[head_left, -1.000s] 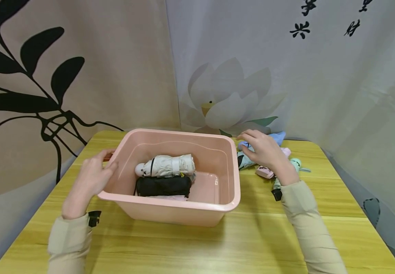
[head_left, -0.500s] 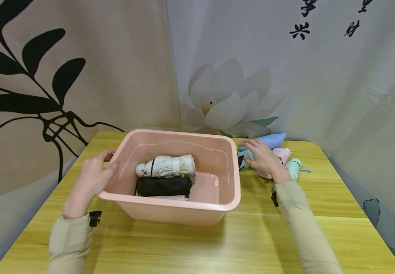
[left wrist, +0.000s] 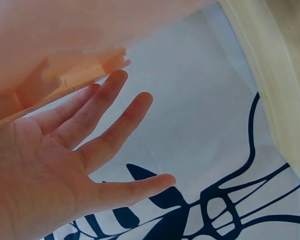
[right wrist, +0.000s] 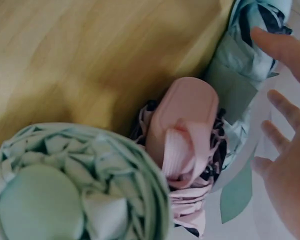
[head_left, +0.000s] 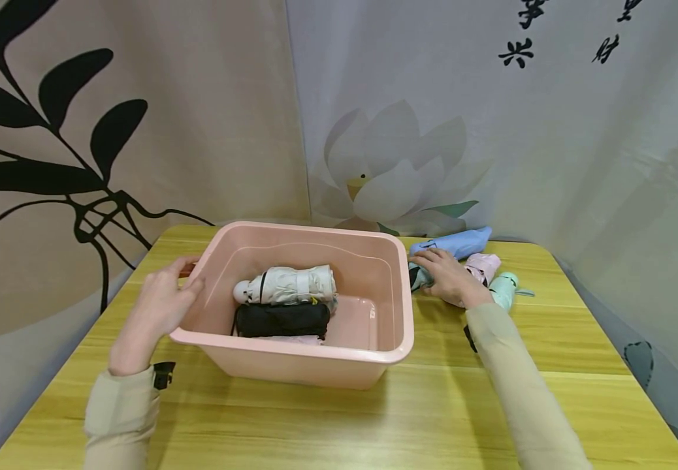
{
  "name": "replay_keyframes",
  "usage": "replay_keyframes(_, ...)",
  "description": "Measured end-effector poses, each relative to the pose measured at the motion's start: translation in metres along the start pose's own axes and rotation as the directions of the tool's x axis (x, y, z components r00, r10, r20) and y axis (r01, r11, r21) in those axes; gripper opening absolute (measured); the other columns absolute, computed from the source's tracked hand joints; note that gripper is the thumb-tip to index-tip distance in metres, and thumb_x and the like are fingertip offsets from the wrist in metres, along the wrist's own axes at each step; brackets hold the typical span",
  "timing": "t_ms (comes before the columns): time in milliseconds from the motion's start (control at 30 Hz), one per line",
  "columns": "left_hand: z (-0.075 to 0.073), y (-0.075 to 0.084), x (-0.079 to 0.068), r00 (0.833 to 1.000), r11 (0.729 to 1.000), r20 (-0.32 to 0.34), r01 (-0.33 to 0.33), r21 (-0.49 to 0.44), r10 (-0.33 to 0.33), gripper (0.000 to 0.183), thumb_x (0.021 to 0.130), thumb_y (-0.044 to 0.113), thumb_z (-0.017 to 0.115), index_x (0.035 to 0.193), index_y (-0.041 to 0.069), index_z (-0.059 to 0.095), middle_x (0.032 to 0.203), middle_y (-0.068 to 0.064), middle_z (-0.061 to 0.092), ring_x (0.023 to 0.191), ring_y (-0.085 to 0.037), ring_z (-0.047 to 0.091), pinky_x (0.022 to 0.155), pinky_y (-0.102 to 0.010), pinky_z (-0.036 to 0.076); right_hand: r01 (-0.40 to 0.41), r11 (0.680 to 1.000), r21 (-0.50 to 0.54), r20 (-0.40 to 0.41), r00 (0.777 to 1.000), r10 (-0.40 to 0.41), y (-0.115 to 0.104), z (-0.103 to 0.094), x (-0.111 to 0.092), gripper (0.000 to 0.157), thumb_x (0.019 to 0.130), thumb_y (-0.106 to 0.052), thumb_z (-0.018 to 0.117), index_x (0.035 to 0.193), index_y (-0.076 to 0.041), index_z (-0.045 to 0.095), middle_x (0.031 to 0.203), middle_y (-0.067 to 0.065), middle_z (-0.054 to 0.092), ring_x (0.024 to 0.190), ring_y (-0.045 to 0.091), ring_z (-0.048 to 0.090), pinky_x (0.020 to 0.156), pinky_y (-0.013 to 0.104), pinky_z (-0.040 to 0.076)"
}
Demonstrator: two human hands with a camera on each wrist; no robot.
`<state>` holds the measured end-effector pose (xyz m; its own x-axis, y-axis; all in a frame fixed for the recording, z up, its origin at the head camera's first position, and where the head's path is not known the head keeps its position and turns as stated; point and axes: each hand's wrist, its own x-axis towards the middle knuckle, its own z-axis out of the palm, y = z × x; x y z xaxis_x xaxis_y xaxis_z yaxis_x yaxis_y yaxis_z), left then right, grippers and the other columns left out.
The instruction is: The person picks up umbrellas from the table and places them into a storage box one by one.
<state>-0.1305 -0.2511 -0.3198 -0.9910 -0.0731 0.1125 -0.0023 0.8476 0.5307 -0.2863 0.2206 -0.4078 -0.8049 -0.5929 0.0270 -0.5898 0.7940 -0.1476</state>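
Before you is a plain pink tub (head_left: 298, 365) on a yellow wood-grained tabletop (head_left: 327, 431), with a white bundle (head_left: 292, 285) banded in black and a solid black bundle (head_left: 280, 321) inside it. To the tub's right, you have a plain blue bundle (head_left: 459, 243), a pale teal one (right wrist: 235, 82) with dark patches, a dark-patterned pink one (head_left: 483, 265) and a plain mint-green one (head_left: 505, 287). Your sleeves (head_left: 118, 421) are beige; the backdrop (head_left: 198, 117) shows black leaves on beige, beside a pale lotus with green leaves and black characters.
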Motion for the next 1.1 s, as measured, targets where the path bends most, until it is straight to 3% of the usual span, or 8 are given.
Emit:
replay_keyframes(367, 0.001, 0.001, 0.000, 1.000, 1.000, 0.005, 0.002, -0.004, -0.002, 0.050, 0.095, 0.031, 0.040, 0.135, 0.001, 0.039, 0.127, -0.028, 0.049, 0.112, -0.046, 0.047, 0.085, -0.057, 0.043, 0.002, 0.999, -0.046, 0.002, 1.000, -0.002, 0.007, 0.013, 0.005, 0.077, 0.071, -0.022, 0.078, 0.138, -0.016, 0.040, 0.142, 0.013, 0.039, 0.133, 0.041, 0.027, 0.105, 0.067, 0.014)
replay_keyframes(733, 0.001, 0.000, 0.001, 1.000, 1.000, 0.004, 0.013, -0.001, -0.013, 0.050, 0.095, 0.032, 0.039, 0.136, 0.002, 0.039, 0.128, -0.027, 0.049, 0.113, -0.046, 0.046, 0.085, -0.057, 0.042, 0.054, 0.986, -0.157, -0.071, 0.995, -0.066, 0.009, 0.021, 0.008, 0.067, 0.070, -0.016, 0.077, 0.130, -0.010, 0.049, 0.132, 0.016, 0.048, 0.123, 0.041, 0.040, 0.100, 0.065, 0.028)
replay_keyframes(1100, 0.001, -0.001, 0.001, 1.000, 1.000, -0.004, -0.001, 0.003, 0.001, 0.050, 0.095, 0.031, 0.040, 0.135, 0.001, 0.039, 0.127, -0.028, 0.049, 0.110, -0.046, 0.048, 0.084, -0.057, 0.043, 0.053, 0.979, -0.199, -0.088, 0.994, -0.072, 0.012, 0.027, 0.012, 0.065, 0.071, -0.016, 0.076, 0.130, -0.013, 0.049, 0.130, 0.013, 0.050, 0.120, 0.039, 0.042, 0.098, 0.061, 0.031)
